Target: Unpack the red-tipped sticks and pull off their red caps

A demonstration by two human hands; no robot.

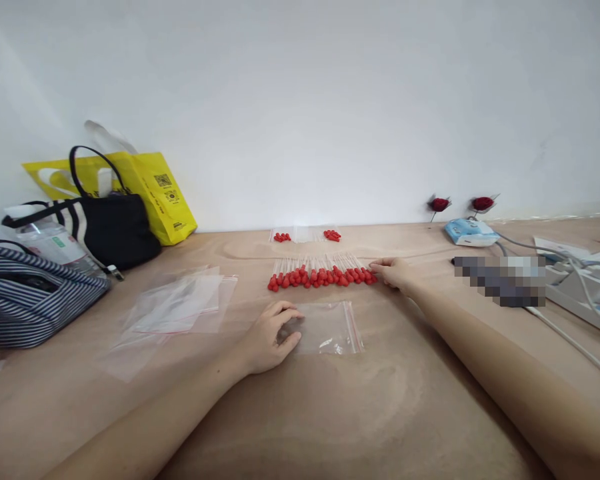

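Observation:
My left hand (275, 337) rests over the left end of a clear zip bag (325, 330) lying flat on the table, thumb and fingers apart. Beyond the bag is a row of thin pale sticks with red rounded ends (323, 277), packed side by side with the red ends towards me. At the right end of this row is my right hand (393, 273), its fingers stretched towards the last red ends and apparently touching them. The thumb is apart from the fingers, and I see nothing held between them.
Loose clear bags (185, 307) lie to the left. Against the wall are two small groups of red pieces (333, 235) on clear plastic. A yellow bag (167, 200), black handbag (120, 230) and striped pouch (40, 300) stand left. Right are a tissue pack (471, 232), cables and a power strip (575, 293).

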